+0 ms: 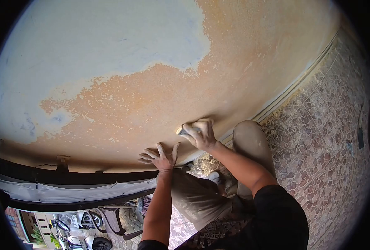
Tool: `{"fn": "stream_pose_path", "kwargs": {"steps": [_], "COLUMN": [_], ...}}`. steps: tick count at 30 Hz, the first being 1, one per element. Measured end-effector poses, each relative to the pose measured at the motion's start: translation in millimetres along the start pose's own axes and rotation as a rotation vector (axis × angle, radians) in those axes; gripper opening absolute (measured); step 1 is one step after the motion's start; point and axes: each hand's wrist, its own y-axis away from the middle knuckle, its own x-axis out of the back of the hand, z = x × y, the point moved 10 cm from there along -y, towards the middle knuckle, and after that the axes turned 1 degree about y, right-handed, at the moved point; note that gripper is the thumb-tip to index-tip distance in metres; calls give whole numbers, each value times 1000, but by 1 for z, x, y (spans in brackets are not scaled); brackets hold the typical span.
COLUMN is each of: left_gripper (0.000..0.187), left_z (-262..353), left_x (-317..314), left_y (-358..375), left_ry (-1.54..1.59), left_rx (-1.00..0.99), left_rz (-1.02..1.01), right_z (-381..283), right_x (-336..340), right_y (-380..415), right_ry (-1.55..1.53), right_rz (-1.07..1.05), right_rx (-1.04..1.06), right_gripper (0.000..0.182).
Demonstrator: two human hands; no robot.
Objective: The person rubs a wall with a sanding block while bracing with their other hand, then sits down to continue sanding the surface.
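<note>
A wall (143,96) fills the upper part of the head view; its pale blue-white paint ends in a ragged edge, with bare orange-tan plaster below and to the right. My right hand (201,134) is closed around a small dusty block (180,130), grey with a pale yellowish end, which looks like a sanding block. It is pressed to the bare plaster, its far side hidden by my fingers. To the left, my left hand (160,158) lies against the wall with its fingers spread, holding nothing. Pale dust coats both hands.
My dusty knee (251,135) is bent close to the wall's base. Stone-patterned floor tiles (310,166) run along the right, with yellowish dust beside the skirting. At lower left are a dark-edged frame (89,183), a brown plastic chair (112,221) and parked motorbikes (82,218).
</note>
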Motion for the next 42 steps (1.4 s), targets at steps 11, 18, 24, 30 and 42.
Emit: {"fn": "stream_pose_path", "kwargs": {"steps": [11, 18, 24, 30, 42], "left_gripper": [109, 108, 107, 114, 109], "left_z": [1, 2, 1, 4, -1], "left_x": [-2, 0, -1, 0, 0], "left_y": [1, 1, 2, -1, 1], "left_ry": [-14, -4, 9, -24, 0], "left_rx": [30, 39, 35, 5, 34], "left_rz": [-28, -21, -33, -20, -34], "right_z": [26, 52, -12, 48, 73], "right_x": [10, 58, 0, 48, 48], "right_y": [-11, -97, -19, -84, -79], "right_ry": [-47, -80, 13, -86, 107], "right_rz": [224, 388, 48, 373, 419], "right_rx": [-168, -364, -19, -387, -359], "right_gripper": [66, 62, 60, 59, 63]}}
